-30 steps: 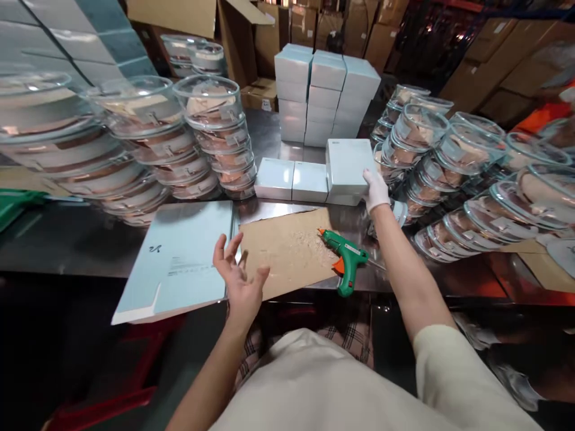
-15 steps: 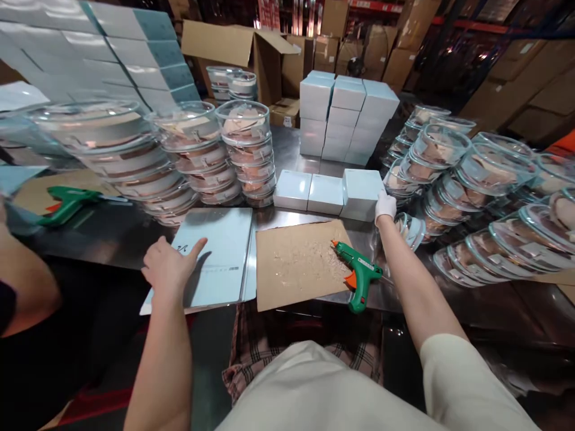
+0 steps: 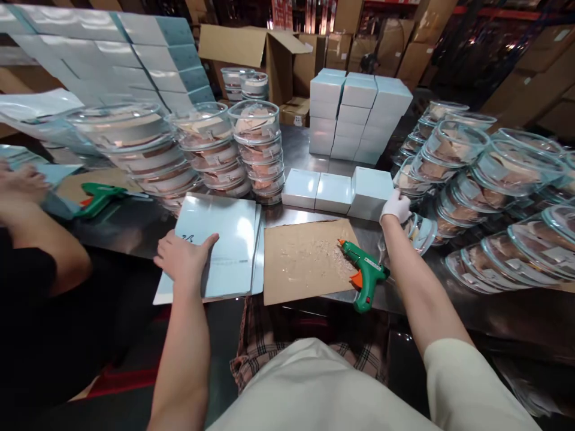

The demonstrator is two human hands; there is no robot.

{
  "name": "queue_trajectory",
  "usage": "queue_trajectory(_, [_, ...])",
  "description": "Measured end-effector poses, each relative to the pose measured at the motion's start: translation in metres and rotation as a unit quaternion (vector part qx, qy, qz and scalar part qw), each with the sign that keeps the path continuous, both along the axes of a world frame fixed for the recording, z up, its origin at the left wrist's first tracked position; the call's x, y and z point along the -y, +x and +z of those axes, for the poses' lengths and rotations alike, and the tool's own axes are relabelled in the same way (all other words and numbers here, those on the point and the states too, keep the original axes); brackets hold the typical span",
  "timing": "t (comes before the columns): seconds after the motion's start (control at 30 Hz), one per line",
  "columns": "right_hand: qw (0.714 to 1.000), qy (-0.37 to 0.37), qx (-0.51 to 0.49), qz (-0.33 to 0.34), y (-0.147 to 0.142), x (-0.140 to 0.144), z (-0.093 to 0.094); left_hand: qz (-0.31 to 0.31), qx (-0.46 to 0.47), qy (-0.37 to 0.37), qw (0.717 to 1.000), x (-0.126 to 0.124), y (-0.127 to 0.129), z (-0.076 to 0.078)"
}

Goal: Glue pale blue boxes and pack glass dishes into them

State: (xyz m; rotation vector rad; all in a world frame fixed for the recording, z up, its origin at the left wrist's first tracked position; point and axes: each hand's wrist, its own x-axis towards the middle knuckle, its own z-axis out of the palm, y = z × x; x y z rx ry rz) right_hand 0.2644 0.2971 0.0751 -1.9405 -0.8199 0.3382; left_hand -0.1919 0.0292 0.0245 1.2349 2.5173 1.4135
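On a stainless steel worktable (image 3: 314, 146) in a warehouse stacked with brown cartons, a flat, glossy pale-blue box blank (image 3: 220, 248) is pinned at the near edge by the bare left hand (image 3: 182, 258), thumb spread over the sheet and fingers curled at its left border. The small pale-blue box (image 3: 371, 191) at the right end of a row of three is touched on its side by the white-gloved right hand (image 3: 395, 206), fingers bent against it. Between them lie a glue-flecked cardboard sheet (image 3: 300, 260) and a green glue gun (image 3: 366, 275). Stacks of round clear lidded containers (image 3: 258, 149) are seen on both sides. A co-worker's arm (image 3: 40, 239) is seen at far left.
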Motion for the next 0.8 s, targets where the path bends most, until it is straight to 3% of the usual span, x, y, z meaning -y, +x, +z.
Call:
queue_trajectory(0.07, [0.998, 0.055, 0.006, 0.028, -0.011, 0.035, 0.009, 0.129, -0.012, 0.028, 0.991, 0.017, 0.024, 0.022])
queue_trajectory(0.1, [0.993, 0.093, 0.019, 0.073, -0.018, 0.06, 0.012, 0.122, -0.021, 0.015, 0.992, 0.024, 0.039, 0.033])
queue_trajectory(0.13, [0.971, 0.173, 0.042, 0.161, -0.027, 0.088, 0.014, 0.1, -0.039, 0.008, 0.994, 0.031, 0.056, 0.041])
queue_trajectory(0.2, [0.876, 0.267, 0.126, 0.381, -0.044, 0.145, 0.016, -0.006, -0.083, -0.015, 0.996, 0.04, 0.092, 0.05])
queue_trajectory(0.27, [0.804, 0.305, 0.188, 0.475, -0.056, 0.193, 0.015, -0.137, -0.118, -0.022, 0.983, 0.046, 0.127, 0.045])
queue_trajectory(0.33, [0.769, 0.302, 0.221, 0.518, -0.06, 0.221, 0.01, -0.236, -0.151, -0.007, 0.96, 0.053, 0.153, 0.03])
queue_trajectory(0.43, [0.763, 0.262, 0.217, 0.549, -0.047, 0.234, 0.0, -0.3, -0.199, 0.02, 0.933, 0.067, 0.17, 0.008])
queue_trajectory(0.53, [0.761, 0.214, 0.183, 0.584, -0.027, 0.236, -0.003, -0.322, -0.224, 0.033, 0.92, 0.08, 0.169, -0.002])
queue_trajectory(0.63, [0.734, 0.079, 0.051, 0.673, -0.015, 0.239, -0.002, -0.311, -0.223, 0.05, 0.923, 0.089, 0.163, -0.004])
queue_trajectory(0.7, [0.678, -0.064, -0.08, 0.728, -0.012, 0.241, -0.007, -0.317, -0.22, 0.05, 0.921, 0.092, 0.159, -0.005])
queue_trajectory(0.8, [0.564, -0.222, -0.218, 0.765, -0.014, 0.248, -0.026, -0.408, -0.218, 0.034, 0.886, 0.094, 0.155, -0.013])
